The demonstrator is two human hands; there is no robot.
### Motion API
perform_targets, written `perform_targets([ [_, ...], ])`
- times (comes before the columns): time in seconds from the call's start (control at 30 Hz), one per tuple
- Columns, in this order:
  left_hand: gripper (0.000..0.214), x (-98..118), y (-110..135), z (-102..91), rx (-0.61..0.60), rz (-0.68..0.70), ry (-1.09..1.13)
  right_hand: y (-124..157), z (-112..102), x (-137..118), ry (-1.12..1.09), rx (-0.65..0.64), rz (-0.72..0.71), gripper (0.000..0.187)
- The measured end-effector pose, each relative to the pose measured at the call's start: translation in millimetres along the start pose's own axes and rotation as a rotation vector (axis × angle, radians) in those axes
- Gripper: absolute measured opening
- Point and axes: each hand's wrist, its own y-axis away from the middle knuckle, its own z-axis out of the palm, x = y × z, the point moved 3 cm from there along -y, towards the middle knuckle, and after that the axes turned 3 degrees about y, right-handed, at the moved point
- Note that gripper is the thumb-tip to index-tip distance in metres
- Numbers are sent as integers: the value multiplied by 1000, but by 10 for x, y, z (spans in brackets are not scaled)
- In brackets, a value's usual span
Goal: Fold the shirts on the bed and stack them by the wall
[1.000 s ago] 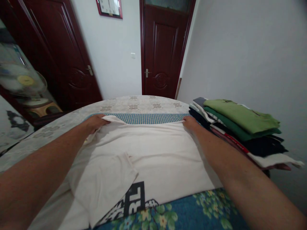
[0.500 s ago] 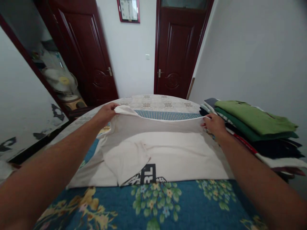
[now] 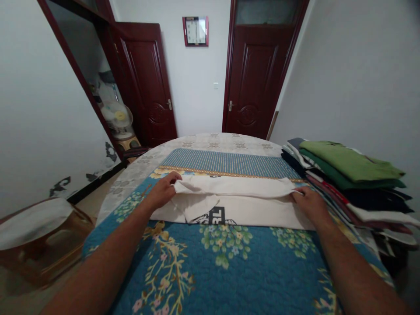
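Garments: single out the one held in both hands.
The white shirt with black print, its folded edge held between the left hand and the right hand; the other garments lie stacked to the right.

The single head-worn view looks forward and down across the round-edged table from its near side; the floral quilt lies foremost; left hand and right hand sit mid-depth; wall clock farther.

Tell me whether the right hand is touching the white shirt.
Touching. The head view shows the right hand gripping the white shirt at the right end of its folded-over edge, with no gap.
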Motion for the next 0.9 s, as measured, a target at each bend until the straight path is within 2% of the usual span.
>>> perform_targets([
  [0.13, 23, -224, 259, 157, -9, 13, -115, 71, 73, 49, 55, 22, -63, 38],
  [0.27, 19, -386, 254, 135, 111, -3, -46, 58, 77, 76, 48, 129, -55, 41],
  [0.33, 16, -436, 224, 99, 181, -28, -16, 47, 76, 101, 41, 141, -38, 41],
  [0.4, 16, -463, 205, 82, 202, -55, 3, 38, 76, 133, 51, 138, -31, 40],
  [0.53, 19, -445, 215, 75, 145, -68, 57, 28, 99, 174, 94, 81, -105, 35],
  [0.7, 34, -336, 255, 27, -19, -51, 132, 23, 135, 165, 167, 35, -236, 31],
  [0.9, 31, -171, 287, -69, 57, 40, 173, 5, 194, 185, 271, -3, -262, 30],
])
